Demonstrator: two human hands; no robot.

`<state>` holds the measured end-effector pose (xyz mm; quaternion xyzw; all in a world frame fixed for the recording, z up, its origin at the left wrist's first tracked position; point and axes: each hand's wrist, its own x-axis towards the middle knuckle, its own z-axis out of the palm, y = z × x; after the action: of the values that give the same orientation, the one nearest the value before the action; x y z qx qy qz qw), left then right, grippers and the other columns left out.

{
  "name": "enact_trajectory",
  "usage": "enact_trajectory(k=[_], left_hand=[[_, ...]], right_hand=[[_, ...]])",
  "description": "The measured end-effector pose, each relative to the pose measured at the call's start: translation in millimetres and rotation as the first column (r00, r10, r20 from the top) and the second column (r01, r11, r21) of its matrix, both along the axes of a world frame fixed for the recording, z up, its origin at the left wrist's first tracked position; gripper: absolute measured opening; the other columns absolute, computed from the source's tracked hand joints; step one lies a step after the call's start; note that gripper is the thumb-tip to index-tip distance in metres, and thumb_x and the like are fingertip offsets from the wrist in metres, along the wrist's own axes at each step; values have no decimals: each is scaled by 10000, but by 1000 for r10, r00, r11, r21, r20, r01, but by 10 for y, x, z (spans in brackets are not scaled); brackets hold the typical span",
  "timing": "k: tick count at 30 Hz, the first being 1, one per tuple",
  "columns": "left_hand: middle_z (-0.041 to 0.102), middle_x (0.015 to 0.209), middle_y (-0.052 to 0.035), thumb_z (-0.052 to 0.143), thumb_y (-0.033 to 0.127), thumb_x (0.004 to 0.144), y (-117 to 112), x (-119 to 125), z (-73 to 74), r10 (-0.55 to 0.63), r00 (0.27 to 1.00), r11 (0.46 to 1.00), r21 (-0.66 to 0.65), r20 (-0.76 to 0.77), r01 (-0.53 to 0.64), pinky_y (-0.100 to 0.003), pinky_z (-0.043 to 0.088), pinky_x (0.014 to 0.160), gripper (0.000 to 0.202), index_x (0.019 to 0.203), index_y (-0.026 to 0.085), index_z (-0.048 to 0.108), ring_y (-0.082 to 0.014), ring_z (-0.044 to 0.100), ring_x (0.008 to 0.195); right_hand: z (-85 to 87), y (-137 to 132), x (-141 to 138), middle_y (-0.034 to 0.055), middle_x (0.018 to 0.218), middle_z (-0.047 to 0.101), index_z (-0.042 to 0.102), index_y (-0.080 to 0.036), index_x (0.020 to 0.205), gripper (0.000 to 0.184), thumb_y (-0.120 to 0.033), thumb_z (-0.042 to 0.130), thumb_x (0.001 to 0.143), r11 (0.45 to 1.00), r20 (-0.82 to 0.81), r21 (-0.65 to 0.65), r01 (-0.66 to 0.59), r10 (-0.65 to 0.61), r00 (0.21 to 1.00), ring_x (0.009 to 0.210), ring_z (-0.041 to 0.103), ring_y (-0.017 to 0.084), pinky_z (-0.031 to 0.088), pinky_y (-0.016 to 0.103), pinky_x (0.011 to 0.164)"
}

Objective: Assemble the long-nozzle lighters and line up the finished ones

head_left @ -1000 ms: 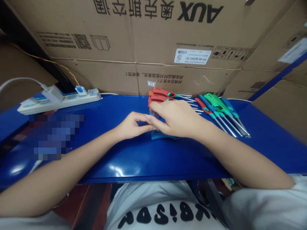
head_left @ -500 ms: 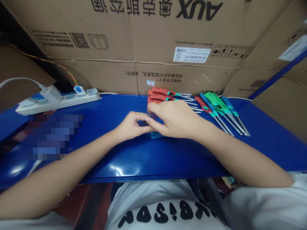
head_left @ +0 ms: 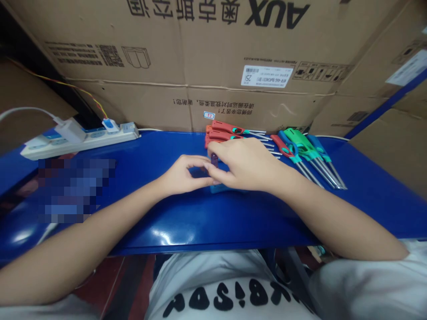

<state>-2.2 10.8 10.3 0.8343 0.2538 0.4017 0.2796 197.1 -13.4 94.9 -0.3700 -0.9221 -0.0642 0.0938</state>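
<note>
My left hand (head_left: 185, 175) and my right hand (head_left: 250, 164) meet over the table, fingertips touching. Between their fingers stands a small dark purple cylinder (head_left: 214, 159), its lower part hidden; both hands pinch around it. Under my right hand shows the edge of a light blue flat thing (head_left: 222, 189), mostly covered, so I cannot tell its kind. Just beyond my hands lie several red long-necked lighters (head_left: 222, 134) with metal tubes pointing right. To the right rests another group of lighters, among them a green one (head_left: 296, 140) and a red one (head_left: 282, 146).
A white power strip (head_left: 83, 140) with plugs and cables lies at the left. In front of it is a pixelated patch. A large cardboard panel (head_left: 213, 58) stands along the back of the blue table (head_left: 160, 222). A small numbered label (head_left: 209, 115) sits behind the red lighters.
The fingers have shifted slightly, and the purple cylinder now shows more plainly between them. Both arms stay nearly in place. The lighters lie as before.
</note>
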Motion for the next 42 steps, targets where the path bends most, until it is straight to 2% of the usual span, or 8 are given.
enact_trajectory(k=[3, 10, 19, 24, 28, 31, 36, 42], left_hand=[[791, 867, -75, 753, 390, 877, 16, 0, -16, -53, 998, 998, -36, 19, 53, -264, 570, 756, 239, 807, 163, 766, -183, 728, 805], [738, 711, -32, 786, 407, 827, 42, -2, -84, 134, 991, 985, -113, -1, -133, -234, 514, 647, 299, 714, 139, 716, -152, 667, 667], [756, 1049, -83, 826, 402, 796, 3, -14, -103, -32, 949, 993, 102, -314, 67, -351, 555, 891, 336, 1022, 176, 723, -248, 714, 976], [747, 977, -68, 764, 334, 854, -22, -10, -123, -59, 933, 996, 41, -355, 78, -298, 562, 785, 245, 1021, 167, 699, -199, 706, 853], [747, 965, -66, 741, 329, 870, -36, 2, -96, -64, 925, 995, 52, -374, 90, -298, 561, 786, 192, 970, 169, 704, -201, 707, 861], [751, 1008, -77, 718, 325, 882, -36, 5, -91, -68, 928, 994, 51, -367, 93, -315, 568, 816, 193, 989, 165, 704, -219, 717, 906], [750, 981, -66, 707, 354, 892, -28, -8, -108, -66, 911, 996, 23, -407, 82, -333, 575, 837, 245, 1055, 171, 699, -233, 718, 926], [745, 1066, -91, 698, 376, 904, -34, -13, -107, -50, 913, 997, 38, -405, 71, -343, 573, 872, 254, 1041, 163, 696, -241, 713, 977]], right_hand=[[11, -1, 5, 84, 909, 754, 653, -170, 1041, 281, -390, 486, 986, 1000, 11, -7, 14, -14, 1000, 787, 668, 222, 256, 299, 607], [27, -31, -3, 78, 902, 745, 643, -168, 1091, 262, -335, 483, 968, 1000, 14, 14, -18, 18, 1000, 759, 649, 214, 236, 303, 591], [39, -5, 48, 47, 823, 724, 657, -183, 966, 171, -274, 528, 901, 998, -57, -52, 23, -26, 998, 676, 605, 187, 244, 292, 580], [23, 12, 3, 113, 839, 724, 673, -143, 974, 417, -419, 374, 1064, 997, 23, -11, 70, -70, 997, 748, 650, 228, 270, 305, 621], [-2, 35, 28, 111, 1045, 739, 603, -139, 1208, 291, -221, 386, 1032, 990, -25, -80, -114, 112, 993, 902, 675, 227, 367, 300, 704], [-19, 29, 48, 134, 1187, 718, 504, -112, 1348, 384, -180, 427, 978, 983, -80, -73, -171, 165, 983, 985, 669, 240, 413, 312, 754], [-4, 5, 19, 104, 969, 752, 565, -132, 1263, 323, -289, 377, 1052, 994, 21, -65, -91, 93, 995, 856, 694, 255, 373, 311, 670], [17, 10, 38, 109, 1030, 749, 526, -123, 1316, 358, -259, 464, 990, 987, -58, -93, -133, 128, 990, 894, 680, 250, 359, 303, 683]])
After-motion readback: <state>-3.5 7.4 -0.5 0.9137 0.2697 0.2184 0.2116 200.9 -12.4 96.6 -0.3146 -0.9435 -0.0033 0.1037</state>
